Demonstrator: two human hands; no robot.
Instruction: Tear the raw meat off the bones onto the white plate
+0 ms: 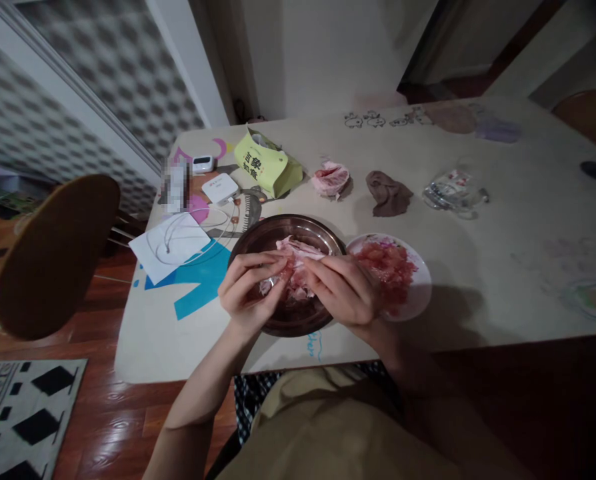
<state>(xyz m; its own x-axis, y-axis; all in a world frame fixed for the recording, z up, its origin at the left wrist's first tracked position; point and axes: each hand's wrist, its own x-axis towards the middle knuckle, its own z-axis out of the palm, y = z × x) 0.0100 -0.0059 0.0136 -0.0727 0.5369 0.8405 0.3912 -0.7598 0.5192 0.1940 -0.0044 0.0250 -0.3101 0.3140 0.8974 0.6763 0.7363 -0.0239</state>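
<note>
Above a dark metal bowl point(323, 229), my left hand point(251, 283) pinches a piece of red pomelo flesh point(289, 267) between thumb and fingertips. Close beside it, my right hand point(345, 287) is closed in a pinch on the same pomelo piece; its fingertips partly hide the fruit. Pale pink pomelo skins point(301, 248) lie in the bowl, underneath and behind my fingers. To the right, partly behind my right hand, a white plate point(422, 293) with a floral rim bears a heap of peeled red pomelo flesh point(391, 270).
Beyond the bowl sit a part of a pomelo point(331, 180), a brown cloth point(389, 193) and crumpled clear plastic point(455, 191). A yellow-green paper bag point(268, 163), a white box-shaped device point(221, 189), a cable and white paper point(168, 247) are at left. A chair point(53, 257) stands by the table's left side.
</note>
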